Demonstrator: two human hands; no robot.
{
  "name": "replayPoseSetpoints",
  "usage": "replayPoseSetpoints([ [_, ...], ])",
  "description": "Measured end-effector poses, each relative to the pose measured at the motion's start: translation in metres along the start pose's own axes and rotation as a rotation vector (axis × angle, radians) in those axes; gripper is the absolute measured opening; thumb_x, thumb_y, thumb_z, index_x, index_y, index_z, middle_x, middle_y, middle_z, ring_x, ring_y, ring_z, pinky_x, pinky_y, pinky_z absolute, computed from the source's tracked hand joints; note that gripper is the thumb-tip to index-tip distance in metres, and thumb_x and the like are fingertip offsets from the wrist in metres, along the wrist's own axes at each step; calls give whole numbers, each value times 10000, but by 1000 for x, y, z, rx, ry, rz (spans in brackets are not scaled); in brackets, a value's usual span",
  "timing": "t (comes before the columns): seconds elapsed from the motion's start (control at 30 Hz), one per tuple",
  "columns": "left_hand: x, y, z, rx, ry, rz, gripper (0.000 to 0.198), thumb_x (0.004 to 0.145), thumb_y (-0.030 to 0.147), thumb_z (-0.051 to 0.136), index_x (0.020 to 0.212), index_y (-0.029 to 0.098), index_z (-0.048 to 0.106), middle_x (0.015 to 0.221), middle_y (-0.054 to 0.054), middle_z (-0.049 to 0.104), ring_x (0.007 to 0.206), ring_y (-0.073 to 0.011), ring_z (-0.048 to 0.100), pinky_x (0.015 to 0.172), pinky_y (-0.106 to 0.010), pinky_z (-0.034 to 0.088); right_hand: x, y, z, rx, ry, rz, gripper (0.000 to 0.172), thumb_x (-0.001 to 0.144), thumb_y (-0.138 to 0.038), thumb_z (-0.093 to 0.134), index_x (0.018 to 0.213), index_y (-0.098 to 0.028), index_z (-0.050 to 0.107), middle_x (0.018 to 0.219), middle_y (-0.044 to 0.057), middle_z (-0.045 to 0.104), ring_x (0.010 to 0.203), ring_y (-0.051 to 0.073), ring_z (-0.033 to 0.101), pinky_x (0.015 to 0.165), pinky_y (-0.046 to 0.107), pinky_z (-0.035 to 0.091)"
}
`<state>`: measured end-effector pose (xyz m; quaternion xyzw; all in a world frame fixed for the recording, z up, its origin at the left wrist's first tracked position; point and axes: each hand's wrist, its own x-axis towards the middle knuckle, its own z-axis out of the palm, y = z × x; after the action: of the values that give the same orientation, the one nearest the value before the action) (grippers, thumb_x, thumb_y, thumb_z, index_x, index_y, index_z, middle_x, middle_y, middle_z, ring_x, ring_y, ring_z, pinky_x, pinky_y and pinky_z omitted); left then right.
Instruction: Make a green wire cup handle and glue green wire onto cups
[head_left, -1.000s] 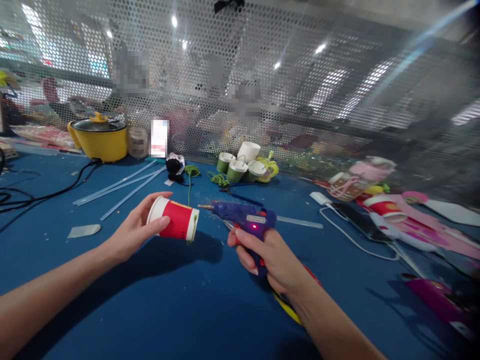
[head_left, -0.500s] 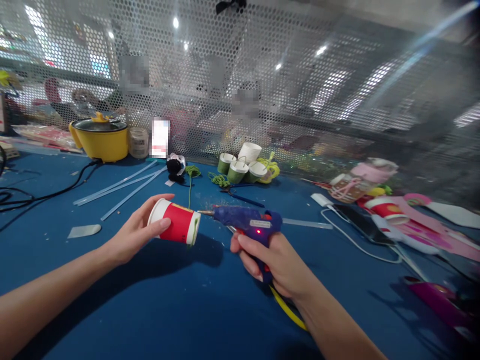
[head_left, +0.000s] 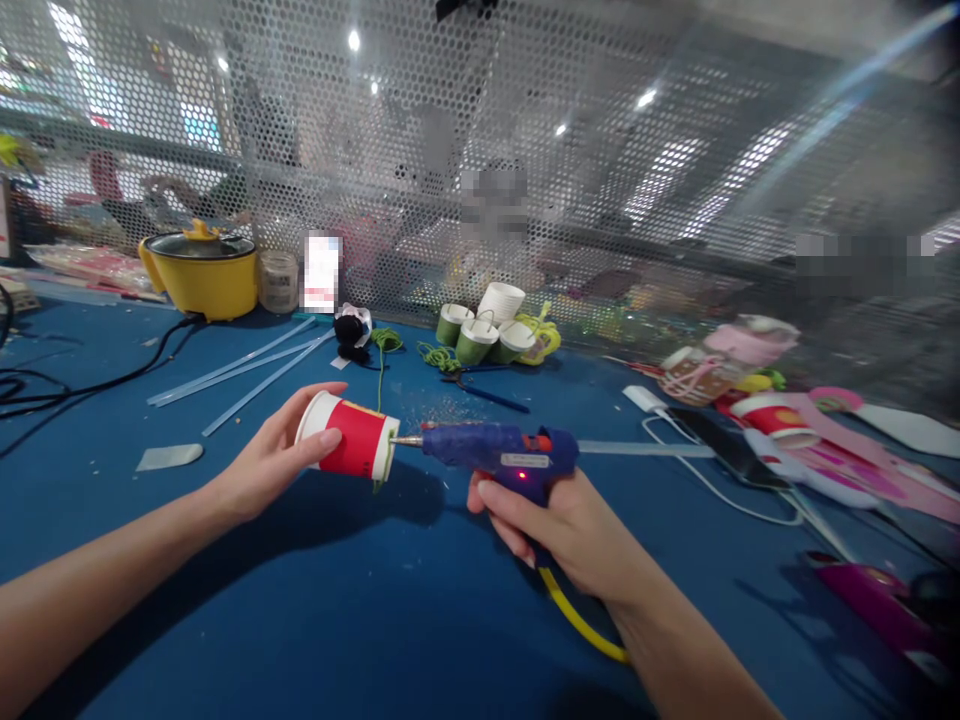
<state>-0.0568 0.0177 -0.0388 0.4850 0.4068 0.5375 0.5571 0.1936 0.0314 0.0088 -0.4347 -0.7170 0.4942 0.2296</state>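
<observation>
A red and white paper cup (head_left: 356, 440) lies sideways in my left hand (head_left: 277, 450), thumb on its near side and fingers behind. Green yarn sits at the cup's right end, and a strand runs back to a small green coil (head_left: 386, 341) on the table. My right hand (head_left: 555, 525) is wrapped round the handle of a blue glue gun (head_left: 495, 450) with a red light lit. Its metal nozzle points left and meets the cup's yarn-lined end. A clear glue stick (head_left: 645, 450) sticks out behind the gun.
On the blue table (head_left: 337, 620), a yellow pot (head_left: 206, 285) and glue sticks (head_left: 262, 385) are at left. Green-wrapped cups (head_left: 476, 342) and a blue-handled tool (head_left: 491, 400) stand or lie behind my hands. A phone (head_left: 727, 447) with a white cable lies right.
The glue gun's rear has swung a little to the right and down, and its nozzle now meets the lower part of the cup's end. My left hand still holds the cup.
</observation>
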Motion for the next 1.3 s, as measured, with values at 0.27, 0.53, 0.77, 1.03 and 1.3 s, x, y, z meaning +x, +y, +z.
replayPoseSetpoints([
  [0.27,0,0,0,19,-27,-3,481,714,365,593,1152,255,425,905,-27,542,750,-140,511,658,-247,420,3,2,1,-39,94,-20,293,807,-394,487,699,-133,564,393,-51,426,351,62,402,386,206,326],
  [0.53,1,0,2,68,89,33,488,688,335,623,1117,219,422,880,-18,530,770,-134,498,664,-240,423,-2,-2,7,-110,129,-14,276,779,-400,508,705,-141,569,416,-40,442,383,80,425,413,216,380],
  [0.77,1,1,3,137,109,36,468,684,330,615,1097,215,428,858,-18,527,741,-139,503,656,-257,430,-1,-5,13,-115,172,40,224,727,-386,572,734,-163,549,438,-40,468,387,88,440,403,216,405],
  [1.03,2,-1,3,129,103,37,473,687,341,614,1105,218,428,872,-20,531,760,-149,517,659,-262,437,-1,1,8,-186,164,39,245,739,-406,560,685,-167,562,420,-28,481,382,90,447,397,208,404],
  [1.3,2,-2,2,90,97,27,465,688,341,620,1100,220,440,867,-11,531,761,-138,511,654,-240,432,-1,-1,10,-170,175,6,248,752,-399,539,695,-159,564,427,-29,467,396,88,450,400,204,415],
])
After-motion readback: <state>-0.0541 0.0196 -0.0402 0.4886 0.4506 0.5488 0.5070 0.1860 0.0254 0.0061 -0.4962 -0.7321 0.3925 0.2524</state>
